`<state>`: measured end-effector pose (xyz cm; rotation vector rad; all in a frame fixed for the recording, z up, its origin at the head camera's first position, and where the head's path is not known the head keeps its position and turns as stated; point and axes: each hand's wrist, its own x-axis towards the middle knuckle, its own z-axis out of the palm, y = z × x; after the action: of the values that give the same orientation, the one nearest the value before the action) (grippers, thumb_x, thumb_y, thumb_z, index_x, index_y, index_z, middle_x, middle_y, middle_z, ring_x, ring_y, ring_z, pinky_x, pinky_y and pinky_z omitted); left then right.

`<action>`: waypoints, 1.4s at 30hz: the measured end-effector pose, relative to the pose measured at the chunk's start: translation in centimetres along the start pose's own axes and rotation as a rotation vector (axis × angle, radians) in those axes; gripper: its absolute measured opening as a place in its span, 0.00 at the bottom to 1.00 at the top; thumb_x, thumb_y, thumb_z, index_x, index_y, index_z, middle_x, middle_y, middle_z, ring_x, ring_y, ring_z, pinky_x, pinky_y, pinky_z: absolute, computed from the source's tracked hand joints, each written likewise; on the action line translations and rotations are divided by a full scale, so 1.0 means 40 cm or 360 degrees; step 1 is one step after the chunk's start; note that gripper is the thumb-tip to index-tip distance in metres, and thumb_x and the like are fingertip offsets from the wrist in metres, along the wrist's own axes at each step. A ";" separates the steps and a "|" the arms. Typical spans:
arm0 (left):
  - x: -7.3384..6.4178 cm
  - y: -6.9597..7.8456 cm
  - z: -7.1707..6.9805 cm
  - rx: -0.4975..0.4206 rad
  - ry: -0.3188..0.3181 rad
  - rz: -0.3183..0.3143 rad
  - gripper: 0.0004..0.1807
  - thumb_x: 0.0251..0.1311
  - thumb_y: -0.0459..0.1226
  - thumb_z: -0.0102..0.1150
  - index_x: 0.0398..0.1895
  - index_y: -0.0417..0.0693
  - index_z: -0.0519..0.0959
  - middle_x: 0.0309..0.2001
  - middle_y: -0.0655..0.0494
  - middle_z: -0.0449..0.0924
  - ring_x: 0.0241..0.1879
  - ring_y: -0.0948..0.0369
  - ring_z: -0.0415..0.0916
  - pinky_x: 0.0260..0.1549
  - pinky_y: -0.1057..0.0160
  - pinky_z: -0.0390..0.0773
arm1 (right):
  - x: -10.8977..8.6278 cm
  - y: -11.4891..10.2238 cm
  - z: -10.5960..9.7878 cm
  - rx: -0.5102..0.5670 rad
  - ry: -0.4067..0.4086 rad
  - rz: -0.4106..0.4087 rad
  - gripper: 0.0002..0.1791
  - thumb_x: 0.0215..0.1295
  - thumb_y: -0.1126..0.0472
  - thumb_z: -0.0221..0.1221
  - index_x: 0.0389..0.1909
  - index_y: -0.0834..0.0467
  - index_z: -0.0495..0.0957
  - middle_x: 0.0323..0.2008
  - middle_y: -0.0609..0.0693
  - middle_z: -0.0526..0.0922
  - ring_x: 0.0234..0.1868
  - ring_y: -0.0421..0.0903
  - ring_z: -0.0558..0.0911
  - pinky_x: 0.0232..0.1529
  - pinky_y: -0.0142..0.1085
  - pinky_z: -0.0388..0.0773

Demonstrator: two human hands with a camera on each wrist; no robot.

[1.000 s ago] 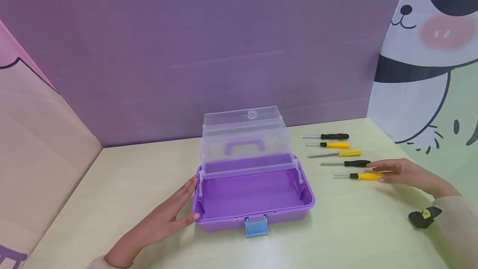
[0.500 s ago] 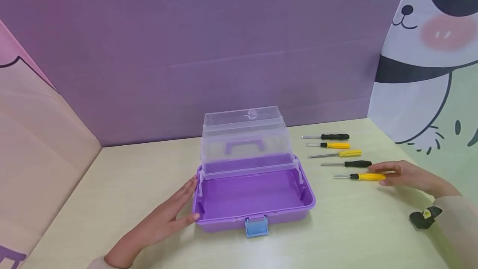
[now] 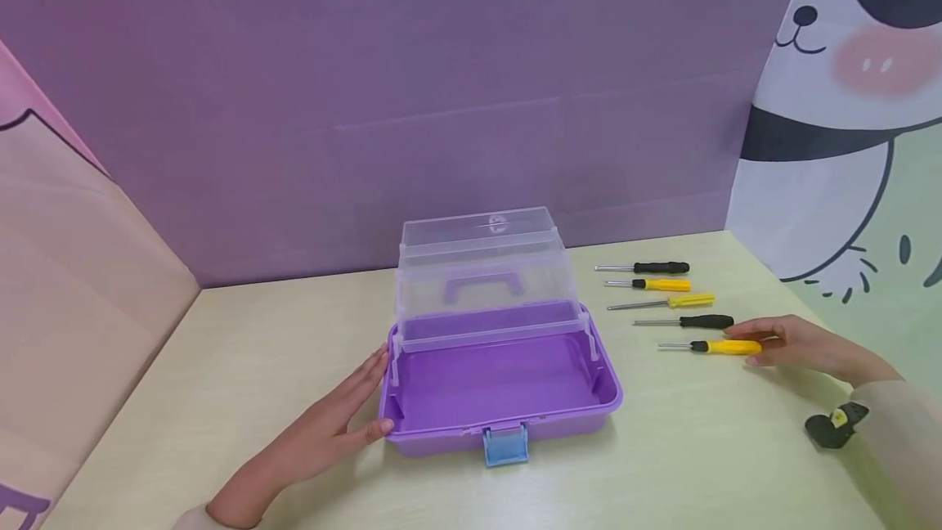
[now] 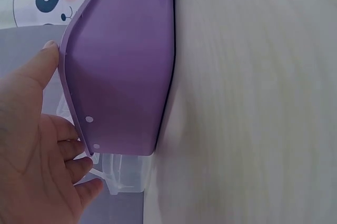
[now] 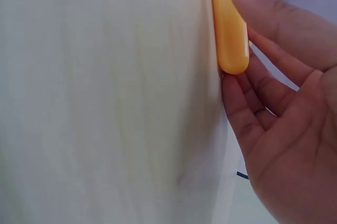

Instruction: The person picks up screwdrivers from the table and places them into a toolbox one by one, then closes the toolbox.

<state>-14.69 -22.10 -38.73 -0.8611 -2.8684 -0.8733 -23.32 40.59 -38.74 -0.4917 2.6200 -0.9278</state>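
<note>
A purple toolbox stands on the table, its clear lid raised and tipped back, its inside bare. My left hand rests against the toolbox's left side, thumb at the front corner and fingers spread along the rim. In the left wrist view the thumb touches the rim edge. At right, the nearest screwdriver, with a yellow handle and black collar, lies on the table. Thumb and fingers of my right hand pinch its handle end, which the right wrist view shows as an orange-yellow handle.
Beyond the right hand lie a black screwdriver, a slim yellow screwdriver, another yellow screwdriver and a far black screwdriver, all pointing left. A blue latch hangs at the toolbox front. A purple backdrop rises behind.
</note>
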 end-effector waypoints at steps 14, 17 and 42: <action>-0.001 0.003 0.004 -0.0035 0.0007 -0.0015 0.42 0.65 0.48 0.53 0.75 0.48 0.45 0.75 0.51 0.40 0.70 0.43 0.46 0.62 0.42 0.57 | 0.006 -0.005 0.006 -0.0003 0.0009 0.0069 0.25 0.60 0.59 0.62 0.55 0.68 0.73 0.54 0.65 0.76 0.43 0.26 0.72 0.42 0.24 0.74; -0.001 0.002 0.005 -0.0036 0.0008 -0.0014 0.42 0.65 0.48 0.53 0.75 0.48 0.45 0.75 0.52 0.40 0.70 0.42 0.46 0.62 0.43 0.57 | 0.008 -0.003 0.007 -0.0002 0.0020 0.0082 0.24 0.59 0.60 0.63 0.54 0.68 0.74 0.52 0.64 0.77 0.40 0.25 0.71 0.41 0.24 0.74; -0.002 -0.001 0.007 -0.0129 0.0007 -0.0029 0.42 0.65 0.48 0.53 0.75 0.50 0.44 0.75 0.52 0.38 0.72 0.45 0.43 0.63 0.41 0.54 | 0.017 -0.004 0.004 -0.0022 0.0053 0.0036 0.14 0.61 0.62 0.62 0.44 0.66 0.78 0.37 0.41 0.80 0.35 0.32 0.71 0.37 0.27 0.72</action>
<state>-14.60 -22.01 -39.00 -0.8402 -2.8591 -0.9985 -23.84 40.10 -38.86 -0.4525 2.6576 -0.9189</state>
